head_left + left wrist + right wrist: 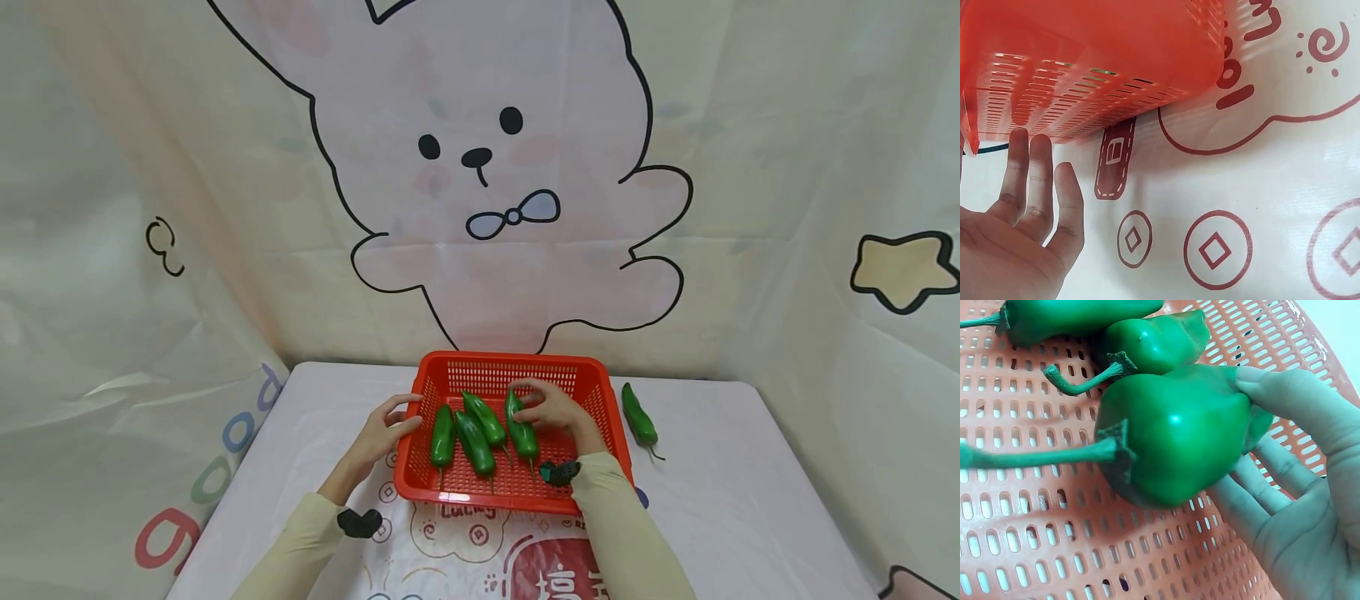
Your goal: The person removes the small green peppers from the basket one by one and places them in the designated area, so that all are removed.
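A red plastic basket with slotted walls holds several green peppers. My right hand is inside it, pinching the rightmost green pepper between thumb and fingers. In the right wrist view, the thumb lies on top of this pepper near its tip, with the fingers beneath and its stem pointing away from the hand. My left hand is at the basket's left side. The left wrist view has its fingertips against the slotted outer wall, fingers fairly straight and the thumb mostly out of frame.
Another green pepper lies on the white table, just right of the basket. Beside the held pepper, other peppers lie grouped in the basket's left half. A printed mat extends under the basket, and a cartoon curtain hangs behind the table.
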The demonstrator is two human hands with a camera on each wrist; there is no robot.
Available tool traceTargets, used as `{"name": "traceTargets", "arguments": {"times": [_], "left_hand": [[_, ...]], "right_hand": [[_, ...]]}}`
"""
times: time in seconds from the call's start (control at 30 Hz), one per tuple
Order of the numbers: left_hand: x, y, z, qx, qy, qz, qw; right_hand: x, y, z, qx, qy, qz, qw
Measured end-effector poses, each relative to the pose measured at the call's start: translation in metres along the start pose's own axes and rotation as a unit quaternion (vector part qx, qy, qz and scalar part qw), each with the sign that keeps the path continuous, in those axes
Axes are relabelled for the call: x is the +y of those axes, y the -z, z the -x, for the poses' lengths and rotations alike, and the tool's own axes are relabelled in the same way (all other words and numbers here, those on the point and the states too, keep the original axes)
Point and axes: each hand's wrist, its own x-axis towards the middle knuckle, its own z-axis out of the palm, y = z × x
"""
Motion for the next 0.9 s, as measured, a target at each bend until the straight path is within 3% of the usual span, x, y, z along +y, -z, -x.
{"name": "traceTargets", "arguments": {"times": [0.57, 0.9], "left_hand": [[0.004, 0.0, -0.001, -0.001, 0.002, -0.007, 1.0], [-0.026, 0.005, -0.018, 0.011, 0.005, -0.016, 0.9998]], "right_hand": [[-0.003, 0.002, -0.002, 0.069, 0.013, -0.033, 0.997], [-0.011, 0.004, -0.004, 0.122, 0.004, -0.094, 0.9881]]}}
